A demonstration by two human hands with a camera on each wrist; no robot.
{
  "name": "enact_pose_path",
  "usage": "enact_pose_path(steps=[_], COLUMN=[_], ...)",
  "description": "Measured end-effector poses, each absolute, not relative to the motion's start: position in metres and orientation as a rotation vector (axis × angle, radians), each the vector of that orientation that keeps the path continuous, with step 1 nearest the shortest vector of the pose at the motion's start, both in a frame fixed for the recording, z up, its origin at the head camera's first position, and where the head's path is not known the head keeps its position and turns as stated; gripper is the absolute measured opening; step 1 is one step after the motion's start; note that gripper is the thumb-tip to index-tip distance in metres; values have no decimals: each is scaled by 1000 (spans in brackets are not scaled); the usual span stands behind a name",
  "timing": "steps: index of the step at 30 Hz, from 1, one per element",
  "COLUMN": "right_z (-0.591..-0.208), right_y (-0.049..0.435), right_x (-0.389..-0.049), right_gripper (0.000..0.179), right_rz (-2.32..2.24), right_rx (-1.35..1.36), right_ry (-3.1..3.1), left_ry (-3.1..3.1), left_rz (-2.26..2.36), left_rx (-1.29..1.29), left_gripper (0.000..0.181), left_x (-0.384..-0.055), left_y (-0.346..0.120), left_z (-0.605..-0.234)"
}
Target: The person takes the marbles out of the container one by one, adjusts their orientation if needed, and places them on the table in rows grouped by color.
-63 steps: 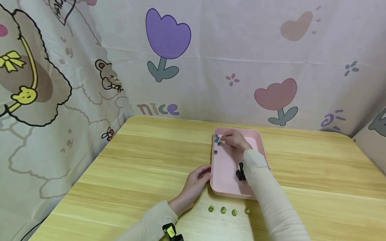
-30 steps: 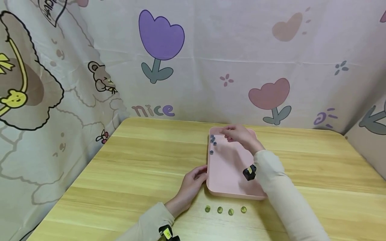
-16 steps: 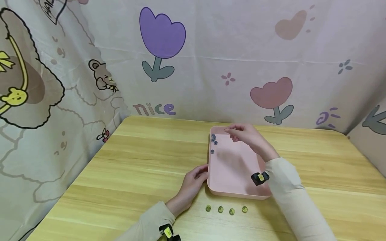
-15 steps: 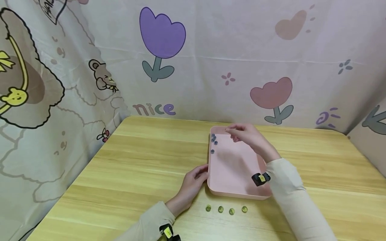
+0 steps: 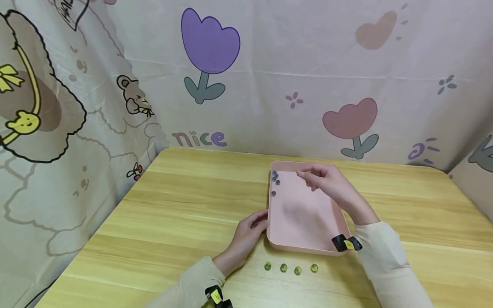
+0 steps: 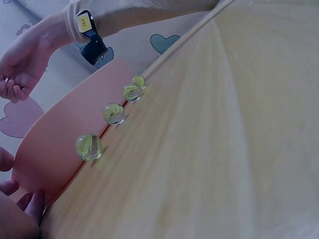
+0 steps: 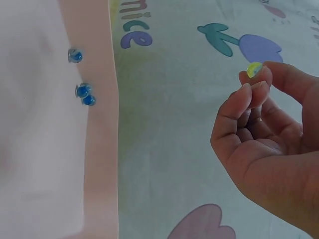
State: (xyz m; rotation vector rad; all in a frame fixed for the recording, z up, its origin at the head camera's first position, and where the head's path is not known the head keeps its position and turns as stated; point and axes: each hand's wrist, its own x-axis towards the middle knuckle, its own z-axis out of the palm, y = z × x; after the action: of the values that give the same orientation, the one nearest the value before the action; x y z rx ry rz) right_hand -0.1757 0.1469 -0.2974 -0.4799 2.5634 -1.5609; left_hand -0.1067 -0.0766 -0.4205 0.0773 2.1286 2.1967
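Above the far part of the pink tray, my right hand pinches a yellow-green marble between thumb and fingertips, higher than the tray floor. Several blue marbles lie inside the tray along its left wall, most of them bunched near the far corner. My left hand touches the outside of the tray's left wall with its fingertips, and in the left wrist view the fingers press against that wall. On the table before the tray's near edge, several yellow-green marbles stand in a row.
The wooden table runs under the tray and meets a patterned curtain at its back edge. Each wrist bears a small black camera. The tray's raised walls surround the blue marbles.
My right hand has drawn back rightward from beside the blue marbles, and the yellow-green marble now shows at its fingertips. The left hand stays at the tray wall.
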Motion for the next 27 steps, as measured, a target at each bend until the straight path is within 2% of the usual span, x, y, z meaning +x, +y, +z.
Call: enact_pose_path(steps=[27], right_z=[-304], right_y=[151], right_x=[-164], right_gripper=[27], right_rz=[-1665], right_rx=[-549], right_ry=[2426], left_ry=[2130], left_rz=[2187], left_rx=[81], left_gripper=[41], left_x=[-107], left_y=[-78], left_z=[-420])
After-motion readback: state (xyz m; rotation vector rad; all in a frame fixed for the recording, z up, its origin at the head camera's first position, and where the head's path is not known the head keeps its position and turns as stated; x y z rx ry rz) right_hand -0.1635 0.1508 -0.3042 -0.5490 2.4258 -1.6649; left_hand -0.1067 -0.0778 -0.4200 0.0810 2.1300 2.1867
